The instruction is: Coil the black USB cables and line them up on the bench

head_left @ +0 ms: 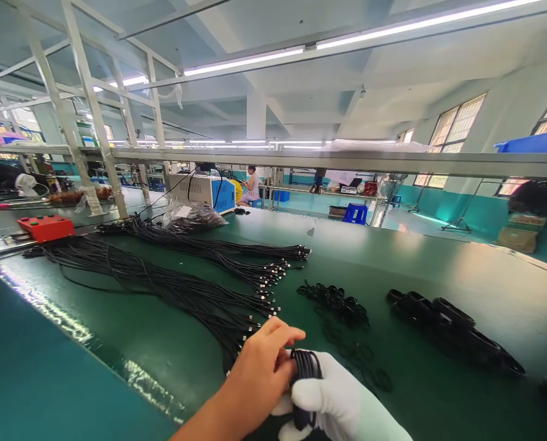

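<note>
My right hand (331,395), in a white glove, is wrapped round a small coil of black cable (306,365) near the bottom middle. My bare left hand (264,361) is against the coil's left side, its thumb and curled fingers at the loops and its index finger stretched over the top. The inner fingers of both hands are partly hidden. Just beyond my left hand lies a long bundle of black cables (163,278) with small silver plug ends. To the right of the hands lie loose thin black loops (347,343) and a heap of small black rings (335,300).
Coiled black cables (452,331) form a row on the green table (360,245) at right. Another cable bundle (218,248), a plastic bag (193,215), a blue-and-white machine (204,193) and a red control box (46,228) are farther back. A person (251,187) sits in the background.
</note>
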Demonstrator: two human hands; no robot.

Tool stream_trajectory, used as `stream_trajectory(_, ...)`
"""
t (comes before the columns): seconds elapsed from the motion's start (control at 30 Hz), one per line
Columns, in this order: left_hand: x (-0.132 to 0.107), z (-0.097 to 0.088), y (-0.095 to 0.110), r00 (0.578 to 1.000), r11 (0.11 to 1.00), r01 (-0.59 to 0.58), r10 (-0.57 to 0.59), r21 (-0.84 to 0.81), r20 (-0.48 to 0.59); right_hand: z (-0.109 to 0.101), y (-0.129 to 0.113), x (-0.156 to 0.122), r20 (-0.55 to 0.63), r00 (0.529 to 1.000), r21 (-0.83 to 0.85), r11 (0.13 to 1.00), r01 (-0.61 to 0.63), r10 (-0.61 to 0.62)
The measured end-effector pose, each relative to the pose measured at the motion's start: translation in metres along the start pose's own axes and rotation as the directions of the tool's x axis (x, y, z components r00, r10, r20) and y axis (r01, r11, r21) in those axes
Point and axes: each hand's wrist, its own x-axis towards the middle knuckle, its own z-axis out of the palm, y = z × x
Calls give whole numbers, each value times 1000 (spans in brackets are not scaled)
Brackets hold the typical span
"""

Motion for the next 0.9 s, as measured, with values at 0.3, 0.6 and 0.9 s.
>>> stream_trajectory(0.3, -2, -10, -5, 1000, 998, -27, 26, 62, 17, 0, -2, -4, -75, 997, 230, 973, -17, 36)
stream_trajectory(0.6, -34, 3, -6, 977, 917, -211, 186, 339, 106, 0, 4, 2, -177, 984, 348, 933, 93, -32)
stream_trajectory(0.9, -31, 1, -7, 956, 868, -287, 234, 404, 175, -7, 11, 3, -123, 992, 361, 930, 65, -21)
